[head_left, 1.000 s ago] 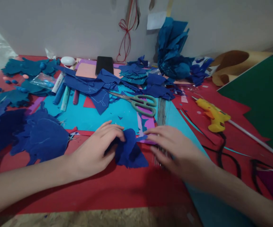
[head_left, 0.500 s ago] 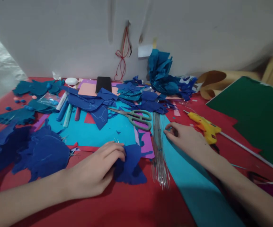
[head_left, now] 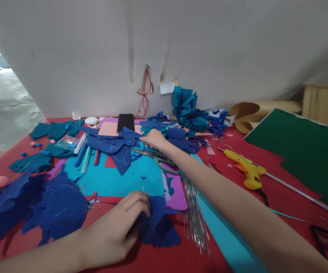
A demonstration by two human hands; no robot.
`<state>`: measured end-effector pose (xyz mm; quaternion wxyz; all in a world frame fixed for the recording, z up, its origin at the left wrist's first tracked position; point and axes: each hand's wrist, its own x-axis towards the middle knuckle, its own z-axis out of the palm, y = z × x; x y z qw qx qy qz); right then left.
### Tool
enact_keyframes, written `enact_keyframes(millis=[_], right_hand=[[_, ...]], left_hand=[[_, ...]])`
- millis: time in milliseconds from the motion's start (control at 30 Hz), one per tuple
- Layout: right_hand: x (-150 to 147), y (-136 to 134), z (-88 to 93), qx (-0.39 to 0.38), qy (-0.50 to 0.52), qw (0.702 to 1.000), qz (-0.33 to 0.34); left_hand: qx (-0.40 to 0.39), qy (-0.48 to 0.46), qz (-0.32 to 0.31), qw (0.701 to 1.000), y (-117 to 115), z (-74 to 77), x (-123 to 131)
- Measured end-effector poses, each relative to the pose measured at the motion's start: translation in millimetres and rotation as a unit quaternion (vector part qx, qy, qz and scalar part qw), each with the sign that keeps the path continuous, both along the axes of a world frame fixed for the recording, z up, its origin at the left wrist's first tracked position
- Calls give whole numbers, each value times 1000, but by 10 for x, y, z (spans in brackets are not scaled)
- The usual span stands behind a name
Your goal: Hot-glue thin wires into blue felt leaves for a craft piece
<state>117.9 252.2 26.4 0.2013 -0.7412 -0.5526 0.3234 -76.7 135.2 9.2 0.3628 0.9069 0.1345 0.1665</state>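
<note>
My left hand, its fingers curled, is closed on a dark blue cut-out with a ragged edge, low in the middle of the red table. Thin wire ends poke up beyond the fingertips. Across the scissors with green handles reaches my right hand, fingers bent together over the blue pieces at the back. Whatever is between those fingers is hidden. A bundle of thin wires lies under my right forearm, partly on a long turquoise strip. Marked dark blue pieces lie left of the right hand.
Several capped markers lie on a turquoise sheet. More blue cut-outs are at left. A yellow glue gun and a green board occupy the right. A black phone rests near the wall.
My right hand has gone from beside the wire bundle leftward and away from me to the blue pieces. My left hand keeps hold of the blue cut-out. The view has tilted up.
</note>
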Motion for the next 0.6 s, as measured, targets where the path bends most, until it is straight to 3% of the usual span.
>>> enact_keyframes(millis=[100, 233, 367, 467, 600], right_hand=[[-74, 189, -49, -26, 84, 996, -28], [-65, 86, 67, -46, 203, 976, -55], [-61, -376, 197, -19, 329, 942, -54], [-139, -818, 193, -3, 412, 910, -41], [-264, -1248, 149, -48, 487, 872, -2]], left_hand=[[-9, -26, -1, 1000, 8, 2, -5], [-27, -62, 33, 997, 31, -29, -16], [-89, -110, 92, 986, 56, -22, -22], [-149, -137, 183, 962, 67, 69, -8], [-220, -81, 299, 925, 80, 201, 62]])
